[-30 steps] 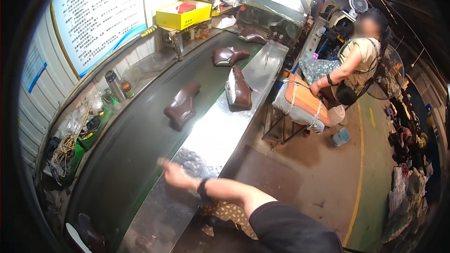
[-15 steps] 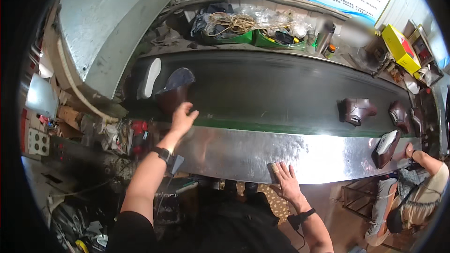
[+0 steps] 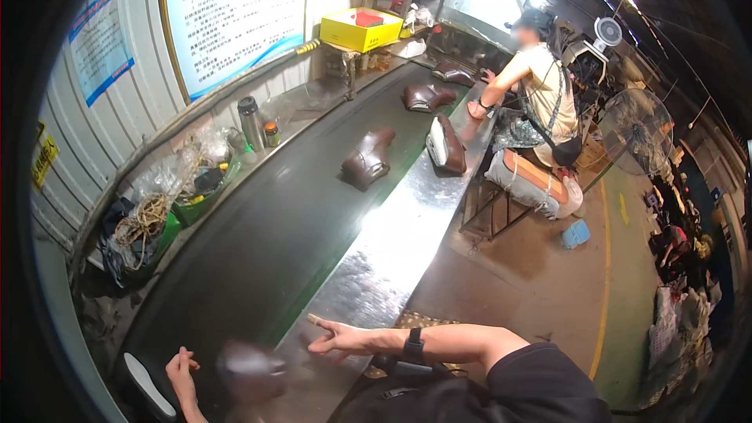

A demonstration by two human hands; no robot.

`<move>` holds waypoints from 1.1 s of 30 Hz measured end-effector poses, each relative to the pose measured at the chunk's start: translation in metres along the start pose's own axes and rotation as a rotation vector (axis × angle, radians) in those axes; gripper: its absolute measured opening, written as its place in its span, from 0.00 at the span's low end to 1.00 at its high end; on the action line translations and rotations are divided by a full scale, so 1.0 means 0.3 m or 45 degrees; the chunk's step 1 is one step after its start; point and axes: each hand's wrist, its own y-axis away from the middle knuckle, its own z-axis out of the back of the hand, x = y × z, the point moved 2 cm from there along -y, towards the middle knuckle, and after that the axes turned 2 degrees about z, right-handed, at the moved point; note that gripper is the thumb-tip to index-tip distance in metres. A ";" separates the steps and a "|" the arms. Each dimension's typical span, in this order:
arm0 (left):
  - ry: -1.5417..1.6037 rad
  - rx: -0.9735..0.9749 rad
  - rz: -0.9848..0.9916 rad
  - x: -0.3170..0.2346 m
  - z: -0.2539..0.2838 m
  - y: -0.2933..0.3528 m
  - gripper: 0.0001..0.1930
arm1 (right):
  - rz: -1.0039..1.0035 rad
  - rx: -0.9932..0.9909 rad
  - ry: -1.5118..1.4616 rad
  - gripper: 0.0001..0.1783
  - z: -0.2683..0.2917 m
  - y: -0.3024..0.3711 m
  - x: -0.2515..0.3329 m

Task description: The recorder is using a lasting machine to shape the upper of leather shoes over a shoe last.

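Observation:
At the lower left, my left hand is over the dark belt with its fingers loosely bent and nothing visible in them. Between my two hands is a brown boot, smeared by motion, touching neither hand as far as I can see. My right hand reaches over the near end of the shiny metal ledge, its index finger stretched out and nothing in its grasp. A white shoe sole lies left of my left hand. Farther up the belt is another brown leather boot.
A co-worker sits at the ledge's far end, near more brown boots and a boot with a pale sole. Along the wall are green bins, a steel flask and a yellow box. A fan stands right.
The view has swung right, bringing the co-worker into full sight. My left hand is now apart from the brown boot, which lies nearer the ledge. My right hand has lifted from its flat rest.

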 end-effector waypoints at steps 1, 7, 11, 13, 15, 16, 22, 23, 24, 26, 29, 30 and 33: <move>-0.154 -0.178 0.021 0.067 0.060 -0.047 0.15 | -0.059 -0.004 -0.105 0.55 -0.018 -0.012 -0.006; -1.310 -0.810 0.583 0.501 0.401 -0.066 0.49 | -0.033 -0.352 -0.486 0.51 0.062 -0.064 -0.103; -1.006 -1.120 0.372 0.800 0.753 0.055 0.60 | 0.066 -0.213 -0.662 0.45 0.122 -0.046 -0.016; -0.921 -1.175 0.384 0.801 0.773 0.082 0.60 | -0.068 -0.260 -0.582 0.43 0.130 0.031 0.056; -0.941 -1.147 0.610 0.686 0.671 0.109 0.58 | -0.125 -0.219 -0.666 0.47 0.188 0.010 -0.018; -0.940 -1.110 0.705 0.626 0.587 0.087 0.58 | -0.126 -0.227 -0.738 0.52 0.204 0.021 -0.034; -0.669 -0.995 0.668 0.654 0.618 0.130 0.49 | -0.024 0.173 -0.776 0.52 0.180 0.017 -0.013; -0.747 -1.003 0.671 0.625 0.581 0.126 0.44 | 0.012 0.202 -0.799 0.52 0.189 0.014 -0.016; -0.581 -1.010 0.619 0.637 0.579 0.154 0.42 | 0.038 0.184 -0.825 0.51 0.185 0.012 -0.008; -0.682 -0.926 0.759 0.558 0.501 0.158 0.44 | 0.114 0.083 -0.795 0.50 0.234 -0.007 -0.036; -0.989 -0.763 0.903 0.201 0.243 0.336 0.45 | 0.173 0.003 -0.680 0.48 0.238 0.081 0.065; -1.167 -0.793 0.606 0.098 0.166 0.392 0.42 | 0.291 -0.051 -0.545 0.49 0.249 0.063 0.068; -1.452 -0.809 -0.393 0.094 0.052 0.513 0.37 | 0.820 -0.484 0.383 0.53 0.265 0.008 0.122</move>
